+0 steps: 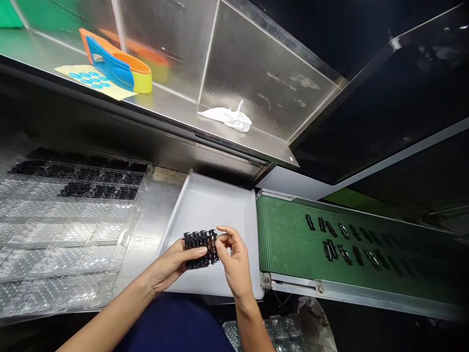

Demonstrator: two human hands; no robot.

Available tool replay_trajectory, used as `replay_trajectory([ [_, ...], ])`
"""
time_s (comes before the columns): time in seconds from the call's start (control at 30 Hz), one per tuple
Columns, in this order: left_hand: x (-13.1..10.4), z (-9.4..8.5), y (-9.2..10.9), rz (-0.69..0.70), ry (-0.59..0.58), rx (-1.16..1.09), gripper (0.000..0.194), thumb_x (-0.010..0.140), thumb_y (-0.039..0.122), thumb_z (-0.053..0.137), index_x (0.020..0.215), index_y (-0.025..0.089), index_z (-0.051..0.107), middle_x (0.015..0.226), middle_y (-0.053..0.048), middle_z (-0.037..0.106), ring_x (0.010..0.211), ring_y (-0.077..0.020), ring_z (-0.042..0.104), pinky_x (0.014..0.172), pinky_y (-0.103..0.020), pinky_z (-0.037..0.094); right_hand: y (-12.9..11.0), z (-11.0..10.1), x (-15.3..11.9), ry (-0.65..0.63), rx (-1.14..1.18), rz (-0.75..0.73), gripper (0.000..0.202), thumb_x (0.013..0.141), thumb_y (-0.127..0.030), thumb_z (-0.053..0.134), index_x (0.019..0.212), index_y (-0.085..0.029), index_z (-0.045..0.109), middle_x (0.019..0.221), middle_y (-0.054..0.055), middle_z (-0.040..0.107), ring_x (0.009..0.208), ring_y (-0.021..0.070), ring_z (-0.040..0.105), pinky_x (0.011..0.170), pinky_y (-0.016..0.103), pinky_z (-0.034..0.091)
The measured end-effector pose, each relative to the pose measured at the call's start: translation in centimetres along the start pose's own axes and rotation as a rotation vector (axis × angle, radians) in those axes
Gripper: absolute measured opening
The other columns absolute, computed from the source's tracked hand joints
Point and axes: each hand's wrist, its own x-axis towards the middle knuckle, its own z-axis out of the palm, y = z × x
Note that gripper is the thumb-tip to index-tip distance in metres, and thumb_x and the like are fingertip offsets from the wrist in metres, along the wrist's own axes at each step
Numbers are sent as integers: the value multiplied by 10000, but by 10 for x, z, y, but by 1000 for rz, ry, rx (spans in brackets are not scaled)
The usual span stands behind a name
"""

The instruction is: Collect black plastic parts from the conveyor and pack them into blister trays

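Above the white tray [208, 200], the row of black parts [197, 240] lies between the hands, its long axis running left to right. The left hand [174, 263] is closed around it, thumb across the front; the right hand [236, 256], fingers half curled, touches its right end, whether pinching I cannot tell. Clear blister trays [69, 234] lie left, the green conveyor belt [282, 234] right; nothing blocks either hand.

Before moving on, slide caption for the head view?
Left hand grips black parts, right hand touching one, above a white tray.
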Motion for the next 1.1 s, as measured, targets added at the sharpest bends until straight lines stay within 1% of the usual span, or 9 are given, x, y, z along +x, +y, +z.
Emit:
replay_trajectory([
  [0.17,-21,-9,-2,6,70,-38,394,629,309,881,979,179,754,962,-69,761,926,-211,660,831,-281,492,-4,18,-13,46,-222,-141,271,908,-283,553,1166,-258,633,1145,73,592,990,197,559,813,328,477],
  [0.23,-29,-14,-2,-14,83,-69,399,600,307,895,954,183,757,934,-60,759,868,-195,660,789,-270,493,-7,17,-15,-75,-222,-241,287,943,-281,522,1211,-280,625,1250,72,597,1135,210,550,905,353,477],
  [0.3,-37,-20,-1,-34,77,-99,406,584,309,902,942,184,757,907,-54,758,827,-186,658,752,-262,493,-12,13,-14,-270,-214,-343,316,960,-325,526,1265,-294,607,1327,62,593,1233,217,524,1019,389,437],
  [0.37,-44,-25,-1,-43,54,-119,395,592,304,899,938,176,757,884,-55,758,823,-182,658,745,-254,493,-18,7,-10,-421,-250,-420,424,903,-411,625,1311,-304,579,1376,61,571,1269,233,512,1078,415,400],
  [0.43,-50,-28,-1,-45,29,-132,387,606,296,893,943,164,755,870,-59,758,827,-178,661,748,-246,497,-22,5,-6,-468,-303,-462,583,792,-463,739,1326,-312,562,1365,63,582,1257,248,525,1077,426,408],
  [0.53,-57,-30,-1,-41,21,-163,407,602,301,898,950,146,753,886,-64,760,810,-168,665,743,-239,506,-22,10,-5,-393,-303,-495,699,684,-483,817,1311,-319,555,1259,59,648,1175,253,583,1027,424,458],
  [0.7,-65,-30,-1,-5,22,-210,400,599,286,904,948,156,759,890,-56,760,827,-167,676,749,-237,518,-11,28,-13,-211,-153,-508,839,628,-634,769,1349,-323,476,1162,55,677,1047,232,654,944,387,530],
  [0.83,-69,-31,-1,8,22,-250,408,582,282,912,946,169,769,930,-65,764,884,-193,681,808,-277,536,-8,37,-17,-211,-163,-543,929,589,-625,787,1389,-321,426,1181,64,663,1084,235,642,967,382,520],
  [1.1,-74,-39,-2,15,14,-259,378,615,264,893,957,162,769,938,-77,767,854,-206,702,812,-299,549,-15,41,-15,-227,-269,-608,881,624,-591,804,1376,-299,450,1150,74,668,1023,247,639,899,392,530],
])
